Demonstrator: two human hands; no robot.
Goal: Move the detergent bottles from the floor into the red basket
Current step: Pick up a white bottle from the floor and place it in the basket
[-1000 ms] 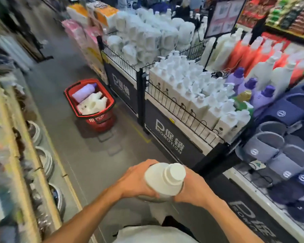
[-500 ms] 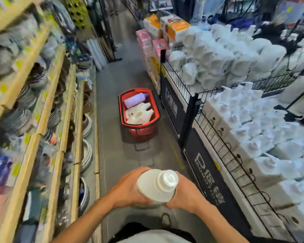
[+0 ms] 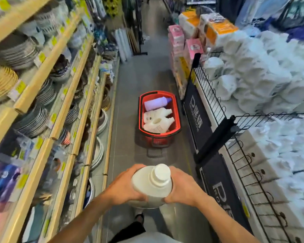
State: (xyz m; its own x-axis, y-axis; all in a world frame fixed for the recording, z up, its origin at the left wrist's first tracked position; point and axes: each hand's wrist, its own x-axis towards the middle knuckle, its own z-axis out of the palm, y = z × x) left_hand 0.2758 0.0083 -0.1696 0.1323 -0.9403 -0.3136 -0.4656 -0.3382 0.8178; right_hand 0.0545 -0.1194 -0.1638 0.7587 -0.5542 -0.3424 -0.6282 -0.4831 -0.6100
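the person has swung round to face the aisle; the red basket (image 3: 140, 109) now lies straight ahead on the floor (image 3: 128, 88); left hand (image 3: 123, 185) and right hand (image 3: 182, 186) still clasp the white detergent bottle (image 3: 152, 183), well short of it; only the carry and drop seem left.

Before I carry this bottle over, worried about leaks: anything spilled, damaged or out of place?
Nothing stands out. Left hand and right hand grip the held bottle, cap on; the purple bottle and white bottles lie sideways in the red basket; no spill shows on the floor.
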